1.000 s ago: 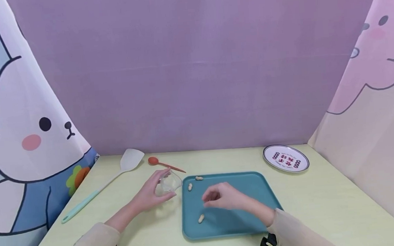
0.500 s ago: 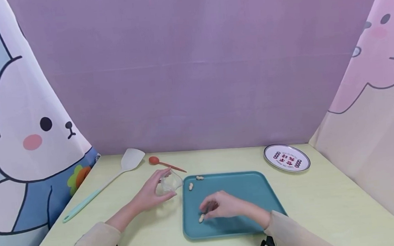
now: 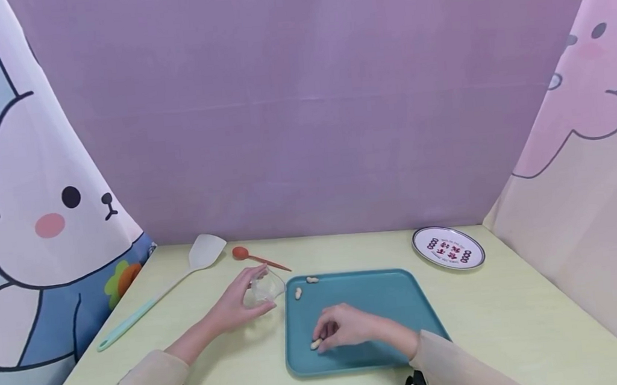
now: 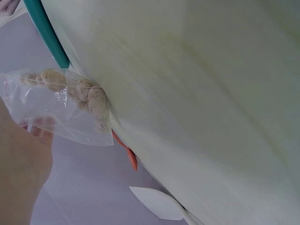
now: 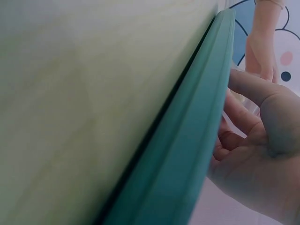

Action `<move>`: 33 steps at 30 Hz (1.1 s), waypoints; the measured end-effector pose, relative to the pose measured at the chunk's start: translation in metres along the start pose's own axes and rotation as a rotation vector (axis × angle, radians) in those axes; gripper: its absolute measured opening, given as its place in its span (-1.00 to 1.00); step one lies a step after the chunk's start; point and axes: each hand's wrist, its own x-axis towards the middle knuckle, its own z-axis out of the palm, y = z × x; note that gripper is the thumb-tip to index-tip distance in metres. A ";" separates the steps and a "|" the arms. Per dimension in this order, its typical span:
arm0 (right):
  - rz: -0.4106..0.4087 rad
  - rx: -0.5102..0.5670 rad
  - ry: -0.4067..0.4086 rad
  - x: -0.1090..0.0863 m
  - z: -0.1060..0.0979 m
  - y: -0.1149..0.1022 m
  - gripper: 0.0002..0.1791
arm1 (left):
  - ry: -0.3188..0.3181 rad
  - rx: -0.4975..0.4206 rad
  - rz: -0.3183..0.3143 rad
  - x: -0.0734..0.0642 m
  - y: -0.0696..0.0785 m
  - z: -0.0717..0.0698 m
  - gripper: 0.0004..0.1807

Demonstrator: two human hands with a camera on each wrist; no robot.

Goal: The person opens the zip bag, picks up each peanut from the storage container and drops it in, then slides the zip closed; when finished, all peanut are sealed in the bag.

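Observation:
My left hand (image 3: 241, 300) holds a clear plastic bag (image 3: 267, 285) beside the left edge of a teal tray (image 3: 371, 296), with thumb and fingers spread at its mouth. Several peanuts (image 4: 96, 101) lie inside the bag in the left wrist view. Over the tray, my right hand (image 3: 348, 325) pinches a peanut (image 3: 315, 344) between thumb and fingertips, low at the tray's surface. In the right wrist view the tray's rim hides the fingertips of the right hand (image 5: 253, 145). Two more peanuts sit near the tray's back left corner, one (image 3: 298, 293) by the left rim, another (image 3: 312, 280) at the back rim.
A white spatula (image 3: 206, 252) with a mint handle lies at the left of the pale yellow table (image 3: 235, 367). Near it, behind the bag, is a small red spoon (image 3: 241, 253). A patterned oval plate (image 3: 447, 248) stands at the back right. Curtains enclose the table.
My right hand has come down and towards me onto the front peanut, its fingertips closing on it; the peanut has turned slightly. The left hand and bag have stayed in place.

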 end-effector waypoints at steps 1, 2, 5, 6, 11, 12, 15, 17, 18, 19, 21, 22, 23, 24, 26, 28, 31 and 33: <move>0.005 0.003 -0.002 0.000 0.000 0.000 -0.82 | 0.001 0.000 0.002 0.000 0.000 0.000 -0.17; 0.006 0.002 -0.001 0.000 0.000 0.000 -0.83 | 0.001 0.000 0.002 0.000 0.000 0.000 -0.17; 0.013 0.001 -0.001 0.000 0.001 0.002 -0.86 | -0.001 -0.003 0.000 -0.001 0.000 0.000 -0.17; 0.014 -0.002 -0.001 0.001 0.001 0.002 -0.87 | -0.001 -0.002 0.001 -0.001 0.000 0.000 -0.17; 0.035 -0.012 0.001 0.001 0.000 0.002 -0.87 | -0.005 -0.004 -0.001 -0.001 0.000 0.000 -0.17; 0.038 -0.012 0.001 0.001 0.000 0.002 -0.87 | -0.004 -0.004 -0.002 -0.001 0.000 0.000 -0.17; 0.045 -0.010 0.001 0.001 0.000 0.001 -0.88 | -0.001 -0.006 -0.003 -0.001 0.001 -0.001 -0.17; 0.046 -0.009 -0.004 0.001 0.000 0.001 -0.89 | 0.001 -0.005 -0.003 0.000 0.001 -0.001 -0.17; 0.047 -0.007 -0.005 0.000 -0.001 0.001 -0.89 | 0.001 -0.005 -0.002 0.000 0.001 -0.001 -0.17; 0.049 -0.003 -0.005 0.000 -0.001 0.000 -0.89 | 0.002 -0.005 -0.002 0.000 0.001 -0.001 -0.17; 0.057 0.011 -0.007 0.000 -0.002 0.000 -0.89 | 0.001 -0.003 -0.002 0.000 0.001 -0.001 -0.16; 0.062 0.021 -0.007 0.000 -0.003 0.000 -0.89 | 0.000 -0.001 -0.002 0.000 0.001 -0.001 -0.16; 0.066 0.030 -0.006 -0.001 -0.004 0.000 -0.89 | -0.001 0.000 -0.003 0.000 0.001 -0.001 -0.16; 0.070 0.038 -0.005 -0.001 -0.004 0.000 -0.89 | -0.001 0.001 -0.004 0.000 0.001 -0.001 -0.16; 0.071 0.048 0.000 -0.001 -0.006 0.000 -0.89 | -0.003 0.002 -0.005 -0.001 0.001 -0.001 -0.17; 0.060 0.050 0.010 -0.002 -0.010 0.000 -0.89 | -0.005 0.003 -0.008 -0.001 0.001 -0.001 -0.17; 0.040 0.031 0.045 -0.004 -0.017 -0.001 -0.89 | -0.008 0.003 -0.010 -0.001 0.001 -0.002 -0.17; 0.032 0.020 0.077 -0.004 -0.023 -0.004 -0.89 | -0.010 0.000 -0.012 -0.001 0.002 -0.002 -0.17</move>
